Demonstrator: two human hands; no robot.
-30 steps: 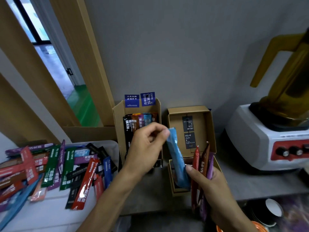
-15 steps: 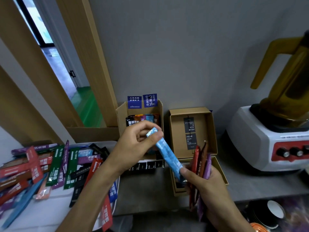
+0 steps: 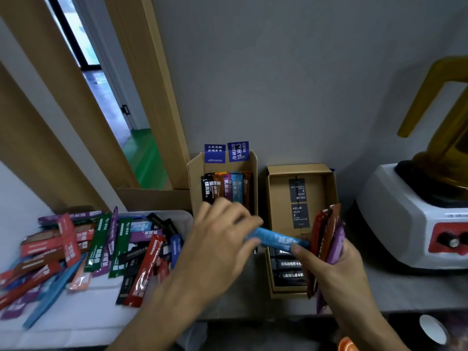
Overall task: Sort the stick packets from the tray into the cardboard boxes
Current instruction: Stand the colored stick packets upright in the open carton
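Note:
My left hand (image 3: pixel 222 247) pinches one end of a light blue stick packet (image 3: pixel 276 238), which lies almost level between both hands. My right hand (image 3: pixel 331 272) touches its other end with the thumb while gripping a fan of red, brown and purple packets (image 3: pixel 326 244). Behind the left hand stands a tall cardboard box (image 3: pixel 196 178) with several upright packets. The right cardboard box (image 3: pixel 276 290) lies open under the hands with dark packets inside, its lid (image 3: pixel 278 193) raised. A white tray (image 3: pixel 76 317) at the left carries a heap of mixed packets (image 3: pixel 101 249).
A white blender base (image 3: pixel 405 219) with a red knob panel and amber jug stands at the right. A white cup (image 3: pixel 433 330) sits below the counter edge at the bottom right. A grey wall runs behind the boxes, and a wooden door frame (image 3: pixel 157 97) rises at the left.
The blue packet has swung from steeply tilted to nearly level. My left hand dropped and moved right towards my right hand, over the right box.

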